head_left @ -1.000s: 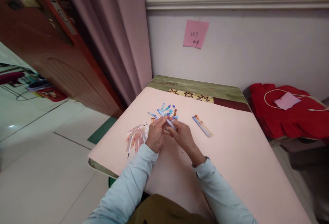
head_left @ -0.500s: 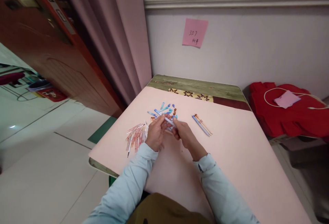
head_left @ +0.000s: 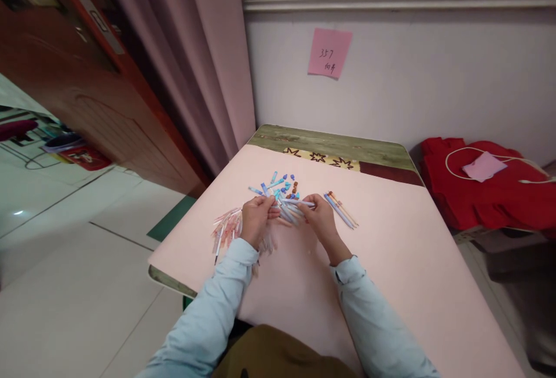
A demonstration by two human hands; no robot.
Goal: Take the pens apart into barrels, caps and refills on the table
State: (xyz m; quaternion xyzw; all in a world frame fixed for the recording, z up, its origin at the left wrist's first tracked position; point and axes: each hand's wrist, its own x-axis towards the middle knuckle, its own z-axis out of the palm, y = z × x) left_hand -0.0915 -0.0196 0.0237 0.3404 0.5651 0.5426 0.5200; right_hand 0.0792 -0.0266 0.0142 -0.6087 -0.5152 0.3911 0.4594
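Observation:
My right hand (head_left: 320, 216) pinches one end of a pale blue pen barrel (head_left: 297, 201), which points left over the pile. My left hand (head_left: 257, 216) is closed, thumb and fingertips together. A small teal piece (head_left: 277, 194) shows at its fingertips; whether it is gripped or lies behind them I cannot tell. Below and between the hands lie several pale blue and cream barrels (head_left: 289, 214). Small blue, teal and brown caps (head_left: 295, 187) are scattered just beyond. Left of my left hand is a heap of slim pinkish refills (head_left: 226, 230), partly hidden by the hand and wrist.
Right of my right hand, several assembled pens (head_left: 341, 210) lie side by side on the pale pink tabletop (head_left: 399, 262). A pink note (head_left: 330, 54) is on the wall. Red cloth (head_left: 482, 204) with a white cable lies at right; a wooden door (head_left: 108, 100) stands at left.
My hands have moved apart, left hand to the left and right hand to the right. The pale blue barrel, earlier between both hands, now extends from my right hand.

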